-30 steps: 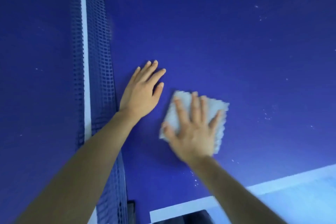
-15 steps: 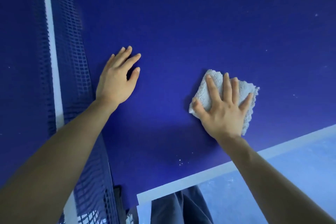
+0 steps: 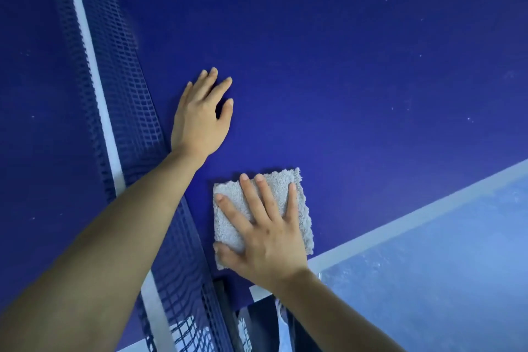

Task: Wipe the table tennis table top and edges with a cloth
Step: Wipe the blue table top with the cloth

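Rt hand (image 3: 267,240) flat, fingers (image 3: 251,197) spread on cloth (image 3: 228,217); lt hand (image 3: 200,120) flat on table (image 3: 343,80), holding nothing. Risk: snagging net (image 3: 128,80) nearby, cloth slipping off edge (image 3: 400,220).

The cloth (image 3: 258,210) lies on the table top (image 3: 357,80) near its near edge, just right of the net (image 3: 120,88); the right hand (image 3: 267,240) lies on it, the left hand (image 3: 200,120) farther, beside the net.

My table top (image 3: 343,80) is deep blue, flecked with tiny pale specks. A white stripe (image 3: 414,211) runs along its edge, right of my cloth (image 3: 228,223), which is pale grey with a nubbly looped pile. Left of the cloth, the net (image 3: 125,88) is a dark blue square mesh, topped with 1 white band (image 3: 94,88). Beyond the stripe, the floor (image 3: 443,280) is a mottled lighter blue.
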